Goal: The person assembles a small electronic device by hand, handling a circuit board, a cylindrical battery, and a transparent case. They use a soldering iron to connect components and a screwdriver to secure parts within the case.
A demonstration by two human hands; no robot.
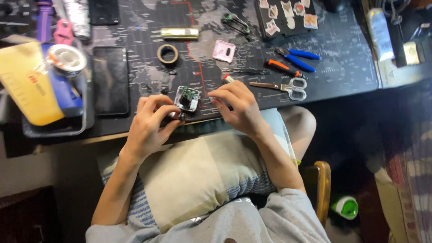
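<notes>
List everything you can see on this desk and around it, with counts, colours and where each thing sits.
opened device: 1, white shell with green board, desk's near edge, between both hands
tape roll: 1, tan, desk middle
scissors: 1, clear handles, right of hands
pliers: 1, blue handles, above scissors
phone: 1, black, left of hands
pillow: 1, cream, on lap
left hand: grips device
right hand: beside device

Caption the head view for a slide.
Both hands, left hand and right hand, hold an opened white device at a cluttered desk.

both hands (150, 121) (238, 105) hold a small opened device (187, 98) over the desk mat (342, 67).
</notes>
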